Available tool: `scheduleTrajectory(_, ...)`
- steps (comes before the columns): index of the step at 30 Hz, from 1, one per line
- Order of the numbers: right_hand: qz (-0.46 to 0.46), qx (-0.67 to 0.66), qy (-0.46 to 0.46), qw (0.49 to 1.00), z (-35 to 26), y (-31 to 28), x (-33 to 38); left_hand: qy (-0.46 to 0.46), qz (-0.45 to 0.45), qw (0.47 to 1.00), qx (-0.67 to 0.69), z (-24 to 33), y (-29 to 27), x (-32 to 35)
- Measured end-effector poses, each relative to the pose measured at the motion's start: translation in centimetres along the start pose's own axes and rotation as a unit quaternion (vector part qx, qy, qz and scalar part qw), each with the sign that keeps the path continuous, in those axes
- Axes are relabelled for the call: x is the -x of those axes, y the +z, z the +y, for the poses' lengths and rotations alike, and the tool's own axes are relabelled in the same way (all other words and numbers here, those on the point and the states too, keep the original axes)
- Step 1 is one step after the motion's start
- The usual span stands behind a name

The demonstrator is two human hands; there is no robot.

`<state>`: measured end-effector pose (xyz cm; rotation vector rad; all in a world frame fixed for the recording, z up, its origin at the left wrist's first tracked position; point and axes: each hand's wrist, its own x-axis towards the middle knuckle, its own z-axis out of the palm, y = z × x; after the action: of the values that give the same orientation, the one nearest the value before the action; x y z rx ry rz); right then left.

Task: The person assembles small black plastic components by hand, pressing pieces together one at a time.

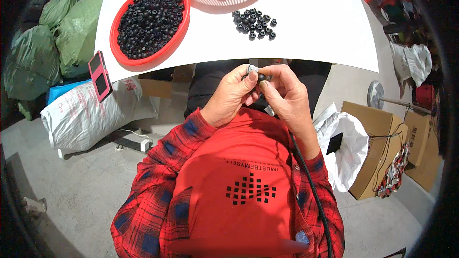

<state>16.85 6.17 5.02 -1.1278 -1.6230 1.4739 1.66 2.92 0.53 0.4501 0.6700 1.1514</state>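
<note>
The grip of left hand [228, 94] and right hand [289, 96] pinches a small, rounded black piece [261, 77] mid-frame, partly hidden. Similar glossy pieces [252, 21] lie upper centre.

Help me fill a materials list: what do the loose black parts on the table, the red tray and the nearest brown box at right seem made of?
Loose black parts: probably plastic or rubber, smooth with bright glints; coated metal is possible. Red tray: likely plastic, slightly glossy, evenly coloured. Brown box: apparently matte cardboard, flat-panelled.
</note>
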Motion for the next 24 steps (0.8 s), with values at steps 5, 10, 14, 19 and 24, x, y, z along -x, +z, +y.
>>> scheduleTrajectory(5, 0.04, -0.011, -0.019, 0.999, 0.0, 0.1, -0.3, 0.02, 0.028, 0.999, -0.042, 0.5, 0.7, -0.5)
scheduleTrajectory(10, 0.044, 0.124, -0.08, 0.988, 0.3, 0.0, -1.2, 0.006, 0.031, 0.999, -0.042, 1.5, 0.7, -1.0)
scheduleTrajectory(14, 0.061, 0.159, -0.11, 0.979, 0.1, -0.1, -2.1, 0.002, 0.038, 0.998, -0.045, 2.2, 0.8, -1.7)
scheduleTrajectory(19, 0.061, 0.228, -0.125, 0.964, -1.0, -0.6, -3.3, 0.007, 0.032, 0.999, -0.032, 3.3, 1.3, -2.9)
scheduleTrajectory(24, 0.067, 0.258, -0.176, 0.947, -2.2, -1.4, -4.9, 0.024, 0.017, 0.999, -0.019, 5.1, 2.4, -3.9)
